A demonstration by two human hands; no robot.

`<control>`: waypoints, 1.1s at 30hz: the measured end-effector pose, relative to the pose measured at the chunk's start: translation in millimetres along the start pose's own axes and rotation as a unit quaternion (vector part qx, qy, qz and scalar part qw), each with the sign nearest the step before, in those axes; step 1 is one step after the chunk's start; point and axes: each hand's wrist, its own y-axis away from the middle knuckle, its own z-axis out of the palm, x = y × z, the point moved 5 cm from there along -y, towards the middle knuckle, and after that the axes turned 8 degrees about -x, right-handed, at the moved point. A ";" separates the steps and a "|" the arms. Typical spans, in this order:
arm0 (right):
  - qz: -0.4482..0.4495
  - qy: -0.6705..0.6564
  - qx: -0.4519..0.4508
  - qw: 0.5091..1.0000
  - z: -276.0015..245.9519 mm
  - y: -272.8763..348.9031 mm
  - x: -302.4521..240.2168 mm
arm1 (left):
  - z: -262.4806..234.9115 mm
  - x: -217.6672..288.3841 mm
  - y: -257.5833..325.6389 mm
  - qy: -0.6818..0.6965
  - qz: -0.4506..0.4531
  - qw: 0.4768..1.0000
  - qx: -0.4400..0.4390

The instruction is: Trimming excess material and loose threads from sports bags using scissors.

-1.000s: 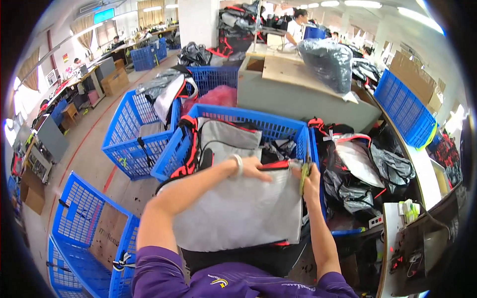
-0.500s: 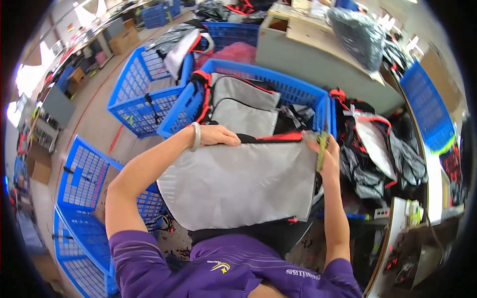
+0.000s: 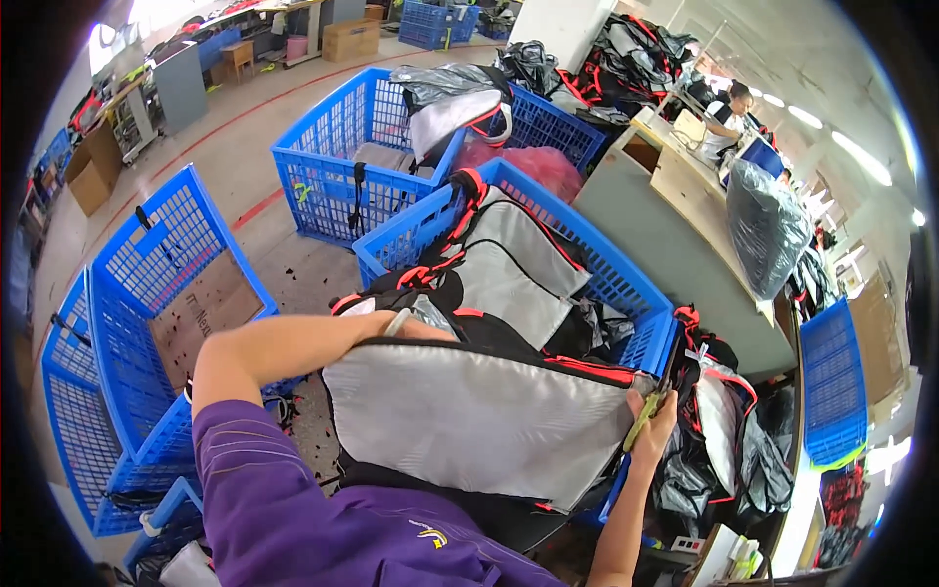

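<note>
I hold a flat grey fabric bag panel [image 3: 479,421] with black and red edging in front of me. My left hand [image 3: 416,331] grips its upper left edge, mostly hidden behind the panel. At the upper right corner my right hand [image 3: 653,416] pinches the panel together with small yellow-green snips [image 3: 644,423]. Just beyond the panel stands a blue plastic crate [image 3: 626,284] filled with similar grey, black and red bag pieces [image 3: 509,264].
Blue crates stand to the left [image 3: 147,323] and behind [image 3: 323,166], one lined with cardboard. A heap of black and grey bags [image 3: 724,440] lies at the right. A grey table [image 3: 675,254] carries a wrapped bundle; a person works at its far end.
The view has swung left and tilted, so the panel now slants down to the right. Both hands keep their hold on its upper edge; the left arm has drawn closer.
</note>
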 end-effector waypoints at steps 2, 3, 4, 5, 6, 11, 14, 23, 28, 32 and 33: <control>-0.038 -0.004 0.013 0.999 7.7 -4.9 -11.7 | 11.9 12.0 -0.5 -0.114 0.062 0.991 0.019; -0.072 -0.010 0.031 0.997 11.3 -6.5 -18.7 | 18.6 18.2 -1.6 -0.171 0.091 0.981 0.028; -0.075 -0.012 0.024 0.997 16.8 -10.4 -22.3 | 26.4 24.3 -0.5 -0.227 0.118 0.966 0.040; -0.075 -0.006 0.023 0.997 19.3 -14.0 -24.0 | 35.1 31.0 -2.4 -0.283 0.146 0.947 0.047; -0.074 0.000 0.024 0.997 20.6 -17.3 -24.9 | 36.7 30.6 -7.2 -0.287 0.072 0.950 0.103; -0.020 0.020 -0.038 0.999 6.4 -23.8 -28.0 | 29.5 87.3 31.5 -0.277 0.144 0.887 0.341; 0.007 -0.097 -0.065 0.993 2.4 -12.7 -72.8 | 14.0 159.8 89.7 -0.294 0.184 0.871 0.349; 0.096 -0.034 -0.068 0.992 38.2 14.9 -34.3 | -26.3 144.7 51.0 -0.387 0.015 0.920 0.065; 0.083 0.023 -0.054 0.995 59.4 4.6 -41.0 | -30.7 131.1 5.6 -0.419 0.034 0.884 0.206; 0.092 -0.048 -0.042 0.994 59.3 -1.1 -13.8 | -14.9 122.4 -2.7 -0.329 0.108 0.897 0.275; 0.106 -0.069 -0.049 0.991 59.2 -1.4 1.9 | -14.5 120.0 -4.0 -0.295 0.118 0.904 0.285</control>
